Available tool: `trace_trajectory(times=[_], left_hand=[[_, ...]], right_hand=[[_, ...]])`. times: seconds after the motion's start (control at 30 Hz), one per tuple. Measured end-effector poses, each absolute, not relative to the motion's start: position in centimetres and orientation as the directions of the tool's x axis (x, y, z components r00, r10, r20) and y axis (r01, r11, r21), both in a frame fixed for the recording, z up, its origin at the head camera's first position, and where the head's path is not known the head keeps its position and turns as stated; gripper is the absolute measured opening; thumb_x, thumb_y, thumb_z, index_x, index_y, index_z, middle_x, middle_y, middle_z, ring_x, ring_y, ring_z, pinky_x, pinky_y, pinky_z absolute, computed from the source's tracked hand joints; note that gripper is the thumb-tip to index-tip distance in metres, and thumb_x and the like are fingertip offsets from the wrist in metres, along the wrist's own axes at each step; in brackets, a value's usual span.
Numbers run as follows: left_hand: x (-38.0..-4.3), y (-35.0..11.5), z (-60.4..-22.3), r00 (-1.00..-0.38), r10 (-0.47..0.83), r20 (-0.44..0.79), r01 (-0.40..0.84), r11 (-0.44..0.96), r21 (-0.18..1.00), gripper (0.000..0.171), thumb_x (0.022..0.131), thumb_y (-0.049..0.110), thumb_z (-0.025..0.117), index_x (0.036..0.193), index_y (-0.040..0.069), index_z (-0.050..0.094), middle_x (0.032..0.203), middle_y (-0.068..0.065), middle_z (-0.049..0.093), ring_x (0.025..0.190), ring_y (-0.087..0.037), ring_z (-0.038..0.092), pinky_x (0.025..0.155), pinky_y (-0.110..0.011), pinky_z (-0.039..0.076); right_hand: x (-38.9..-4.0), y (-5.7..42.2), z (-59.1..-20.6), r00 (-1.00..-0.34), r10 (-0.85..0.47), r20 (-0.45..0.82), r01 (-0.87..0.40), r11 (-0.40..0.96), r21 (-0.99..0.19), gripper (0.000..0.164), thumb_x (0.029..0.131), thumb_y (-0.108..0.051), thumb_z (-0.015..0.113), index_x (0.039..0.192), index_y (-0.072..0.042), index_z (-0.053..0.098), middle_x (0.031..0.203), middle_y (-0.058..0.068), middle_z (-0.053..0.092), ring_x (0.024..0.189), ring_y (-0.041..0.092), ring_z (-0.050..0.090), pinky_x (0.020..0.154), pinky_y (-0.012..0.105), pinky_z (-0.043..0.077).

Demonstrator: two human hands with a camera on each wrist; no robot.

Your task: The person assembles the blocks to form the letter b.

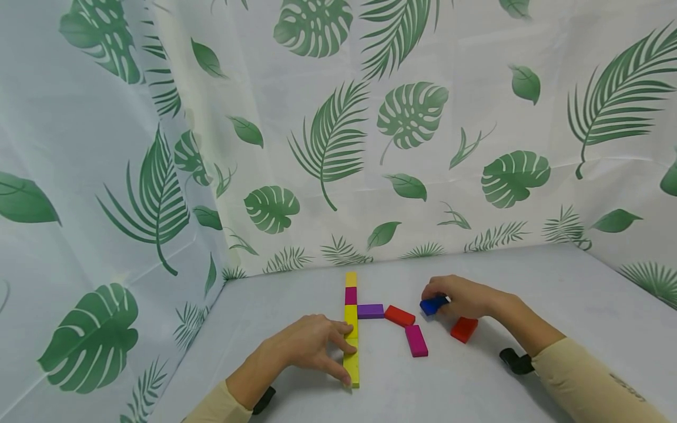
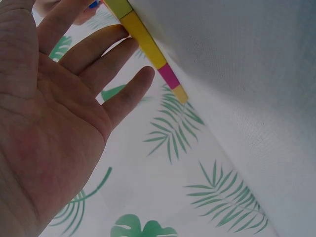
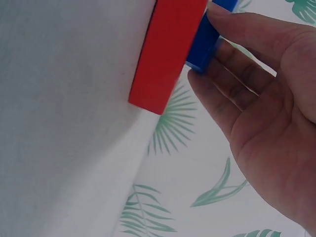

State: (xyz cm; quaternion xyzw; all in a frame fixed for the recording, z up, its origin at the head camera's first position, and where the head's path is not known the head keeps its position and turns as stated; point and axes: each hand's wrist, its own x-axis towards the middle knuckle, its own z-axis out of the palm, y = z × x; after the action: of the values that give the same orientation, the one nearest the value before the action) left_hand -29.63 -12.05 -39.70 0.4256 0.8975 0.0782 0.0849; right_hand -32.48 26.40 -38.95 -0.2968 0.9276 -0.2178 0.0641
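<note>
My left hand [image 1: 313,342] rests its spread fingertips along the left side of a straight row of blocks. The two nearer blocks of that row, a yellow block [image 1: 351,367] and another yellow block [image 1: 351,314], lie end to end under the fingers. Beyond them come a magenta block [image 1: 351,295] and a pale yellow block [image 1: 351,279]. To the right, my right hand [image 1: 468,296] pinches a blue block [image 3: 203,47] between thumb and fingers. A red block [image 1: 464,330] lies just nearer than that hand, and its long face fills much of the right wrist view's top.
From the row's right side, a purple block [image 1: 371,311], a tilted red block [image 1: 399,316] and a magenta block [image 1: 416,341] bend round toward the front. White cloth with green leaves [image 1: 412,114] hangs behind the pale table [image 1: 296,405] and at both sides.
</note>
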Motion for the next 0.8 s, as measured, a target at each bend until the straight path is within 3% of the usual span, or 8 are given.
trace_trajectory(times=[0.33, 0.8], left_hand=[[-29.7, -12.0, -39.7, -0.618, 0.782, -0.088, 0.757, 0.621, 0.205, 0.059, 0.075, 0.077, 0.076, 0.124, 0.042, 0.075, 0.147, 0.01, 0.062, 0.14, -0.01, 0.055, 0.112, -0.048, 0.049], [-29.7, -12.0, -39.8, -0.624, 0.775, -0.096, 0.748, 0.628, 0.214, 0.058, 0.074, 0.076, 0.077, 0.123, 0.044, 0.075, 0.147, 0.011, 0.062, 0.14, -0.01, 0.055, 0.112, -0.049, 0.048]], right_hand=[[-32.2, 25.6, -38.3, -0.828, -0.558, 0.053, -0.523, 0.735, -0.432, 0.041, 0.091, -0.009, 0.079, 0.131, -0.009, 0.069, 0.125, 0.005, 0.069, 0.12, 0.029, 0.061, 0.093, 0.047, 0.061], [-31.8, 24.9, -37.8, -0.826, -0.555, 0.101, -0.544, 0.735, -0.406, 0.043, 0.089, -0.011, 0.082, 0.13, -0.012, 0.069, 0.126, 0.003, 0.068, 0.12, 0.028, 0.061, 0.088, 0.039, 0.063]])
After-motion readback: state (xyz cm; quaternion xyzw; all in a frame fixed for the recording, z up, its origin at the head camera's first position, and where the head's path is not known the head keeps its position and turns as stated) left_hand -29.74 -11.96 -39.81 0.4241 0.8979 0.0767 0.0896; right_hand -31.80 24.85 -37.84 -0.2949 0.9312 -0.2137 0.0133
